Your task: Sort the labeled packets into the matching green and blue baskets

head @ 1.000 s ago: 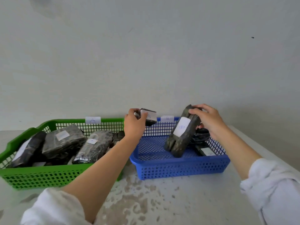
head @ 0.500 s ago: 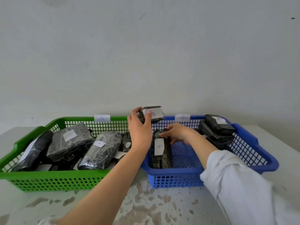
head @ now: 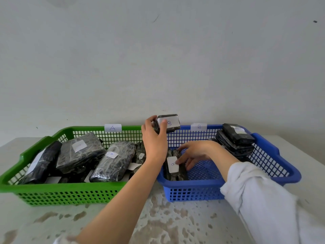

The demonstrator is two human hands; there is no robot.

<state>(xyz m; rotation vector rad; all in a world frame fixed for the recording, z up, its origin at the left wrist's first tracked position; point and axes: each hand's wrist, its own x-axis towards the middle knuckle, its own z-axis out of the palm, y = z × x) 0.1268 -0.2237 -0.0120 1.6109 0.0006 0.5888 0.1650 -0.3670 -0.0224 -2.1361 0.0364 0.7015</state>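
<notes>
Left hand (head: 153, 138) is up over the seam between the two baskets, thumb and fingers clamped round a small dark plastic-wrapped packet (head: 168, 122). White label faces out and reads like a B on its side. Held high, presumably to check the letter before dropping it; by my reading it goes right.

Right hand (head: 195, 152) is down inside the blue plastic mesh basket (head: 202, 184). Fingers spread and fairly straight, laid on a long mottled dark packet (head: 171, 169) at the basket's left end. Looks like settling it flat along the wall. Its label letter is too blurred to be sure.

Blue basket, white paper tag marked B (head: 198, 127) on back rim: that packet, plus a stack of black packets (head: 235, 138) in the far right corner.

Beside it, the green plastic mesh basket (head: 70, 188), white paper tag marked A (head: 112, 128): several dark labelled packets (head: 79, 152) leaning on one another, fuller than the blue. Both stand on a pale mottled table (head: 175, 224).
</notes>
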